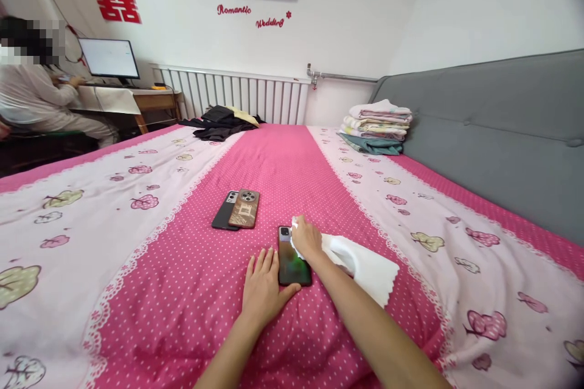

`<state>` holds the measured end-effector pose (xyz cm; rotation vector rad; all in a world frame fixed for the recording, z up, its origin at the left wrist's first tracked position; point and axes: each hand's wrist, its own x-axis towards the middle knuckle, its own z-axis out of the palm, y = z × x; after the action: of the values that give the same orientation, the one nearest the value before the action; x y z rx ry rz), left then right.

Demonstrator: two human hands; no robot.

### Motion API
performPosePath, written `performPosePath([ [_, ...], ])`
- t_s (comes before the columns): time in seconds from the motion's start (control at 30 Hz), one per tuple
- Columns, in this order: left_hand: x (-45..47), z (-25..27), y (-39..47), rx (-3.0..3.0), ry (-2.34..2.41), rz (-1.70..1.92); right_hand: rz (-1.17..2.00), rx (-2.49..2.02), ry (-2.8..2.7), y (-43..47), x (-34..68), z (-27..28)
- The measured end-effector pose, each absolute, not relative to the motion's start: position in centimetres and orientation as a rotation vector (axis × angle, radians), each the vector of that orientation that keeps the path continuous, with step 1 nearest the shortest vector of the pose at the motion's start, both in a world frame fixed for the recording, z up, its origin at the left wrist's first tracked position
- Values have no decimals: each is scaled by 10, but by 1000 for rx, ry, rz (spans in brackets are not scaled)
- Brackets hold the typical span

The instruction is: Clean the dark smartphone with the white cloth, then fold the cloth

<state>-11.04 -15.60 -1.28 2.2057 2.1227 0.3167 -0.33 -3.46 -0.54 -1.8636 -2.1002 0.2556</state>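
A dark smartphone [290,264] lies back side up on the pink dotted bedsheet [278,158], its camera block toward the far end. My left hand [263,292] rests flat with fingers stretched out along the phone's left edge, the thumb by its bottom edge. A white cloth [371,267] is bunched in my right hand [306,237], whose closed fingers press it against the phone's upper right part. The rest of the cloth trails across the sheet to the right, partly behind my right forearm. That part of the phone is hidden by hand and cloth.
Farther left lie a black phone [222,214] and a brown patterned phone [245,209] overlapping it. Folded linens [378,124] are stacked beside the grey headboard [493,134]. Dark clothes [221,124] lie at the far edge. A person [41,94] sits at a desk [155,101] with a monitor [109,59].
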Motion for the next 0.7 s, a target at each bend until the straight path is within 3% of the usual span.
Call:
performPosePath([
  [0.7, -113, -15, -159, 2314, 2153, 373, 244, -1498, -2416, -146, 29, 3],
])
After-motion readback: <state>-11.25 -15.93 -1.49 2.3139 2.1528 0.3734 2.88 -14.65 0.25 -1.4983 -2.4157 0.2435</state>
